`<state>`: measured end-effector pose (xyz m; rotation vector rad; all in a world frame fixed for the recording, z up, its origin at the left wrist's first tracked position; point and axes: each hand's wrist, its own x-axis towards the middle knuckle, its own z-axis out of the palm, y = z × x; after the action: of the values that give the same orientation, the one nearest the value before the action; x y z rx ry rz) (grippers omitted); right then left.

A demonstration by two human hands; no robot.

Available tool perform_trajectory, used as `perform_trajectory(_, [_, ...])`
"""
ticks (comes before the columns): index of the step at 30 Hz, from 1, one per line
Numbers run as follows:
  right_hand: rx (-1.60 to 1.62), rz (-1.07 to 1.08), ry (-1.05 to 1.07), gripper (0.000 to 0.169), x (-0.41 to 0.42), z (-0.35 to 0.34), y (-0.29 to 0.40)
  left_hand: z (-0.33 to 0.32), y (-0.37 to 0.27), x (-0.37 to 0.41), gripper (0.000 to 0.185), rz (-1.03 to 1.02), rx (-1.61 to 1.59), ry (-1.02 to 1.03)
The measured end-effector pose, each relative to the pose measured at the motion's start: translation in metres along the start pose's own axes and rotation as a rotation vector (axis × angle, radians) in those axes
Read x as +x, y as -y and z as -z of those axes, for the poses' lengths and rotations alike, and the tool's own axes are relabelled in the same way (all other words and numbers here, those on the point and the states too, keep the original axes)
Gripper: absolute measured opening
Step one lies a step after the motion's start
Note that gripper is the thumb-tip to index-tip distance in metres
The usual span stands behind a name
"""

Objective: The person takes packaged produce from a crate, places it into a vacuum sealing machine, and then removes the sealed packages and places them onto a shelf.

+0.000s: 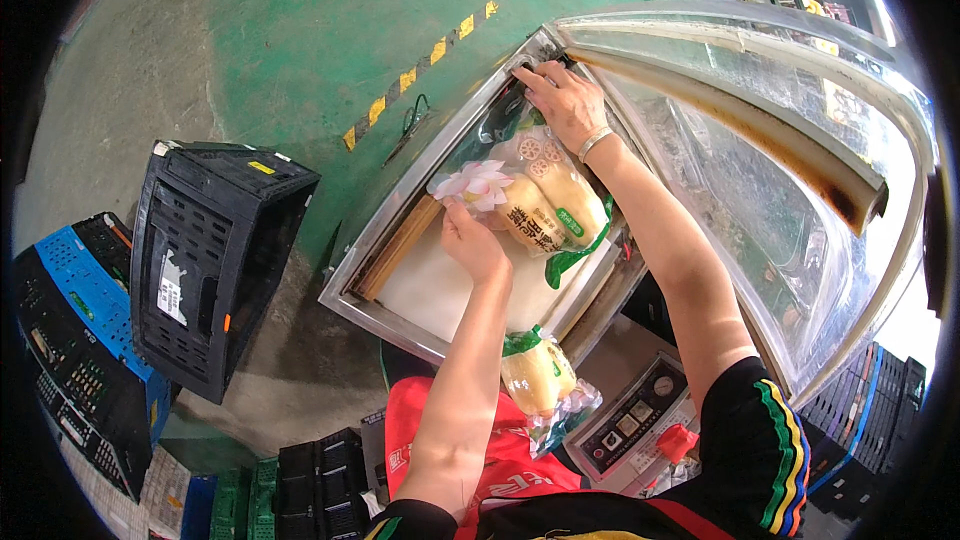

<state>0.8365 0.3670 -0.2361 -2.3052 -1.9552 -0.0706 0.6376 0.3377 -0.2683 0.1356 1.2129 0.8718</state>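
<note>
A clear printed plastic bag of pale lotus root sections [555, 202] lies in the metal-rimmed chamber of a vacuum packing machine [420, 326]. My left hand [474, 244] pinches the bag's near corner, beside its printed pink flower. My right hand [566, 101] reaches over the bag's far end, at the chamber's far corner. Its fingertips are by the rim, and whether they grip the film is hidden. A second bag of lotus root [536, 375], with green print, lies at the machine's near edge, against my red apron [420, 420].
The machine's clear lid [720, 142] stands raised on the right, with a rust-stained bar inside. A control panel [630, 420] with a gauge sits below. Black crates [202, 262] and a blue crate [94, 292] are stacked left. Yellow-black tape [407, 80] marks the green floor.
</note>
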Motion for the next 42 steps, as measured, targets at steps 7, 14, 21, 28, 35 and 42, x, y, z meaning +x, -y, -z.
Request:
perform_trajectory(7, [0.001, 0.136, -0.066, 0.032, -0.002, -0.009, -0.011, 0.002, 0.005, 0.004, 0.038, -0.001, 0.024, -0.041])
perform_trajectory(14, [0.037, 0.140, -0.005, 0.022, 0.004, -0.008, -0.012, -0.001, -0.003, 0.001, 0.040, 0.031, 0.029, -0.024])
perform_trajectory(21, [0.172, 0.055, 0.001, 0.023, -0.010, 0.002, -0.009, 0.011, 0.002, -0.007, 0.039, 0.088, -0.054, 0.046])
perform_trajectory(28, [0.510, -0.404, 0.094, 0.006, -0.187, 0.106, 0.058, 0.169, -0.051, -0.141, 0.027, -0.053, 0.563, 0.323])
perform_trajectory(35, [1.203, -1.070, 1.076, 0.036, -0.390, 0.131, 0.132, 0.279, 0.002, -0.206, 0.046, 1.179, 0.485, 0.444])
perform_trajectory(42, [1.113, -0.696, 0.650, 0.022, -0.391, 0.153, 0.149, 0.227, 0.020, -0.218, 0.023, 0.610, 0.949, 0.613])
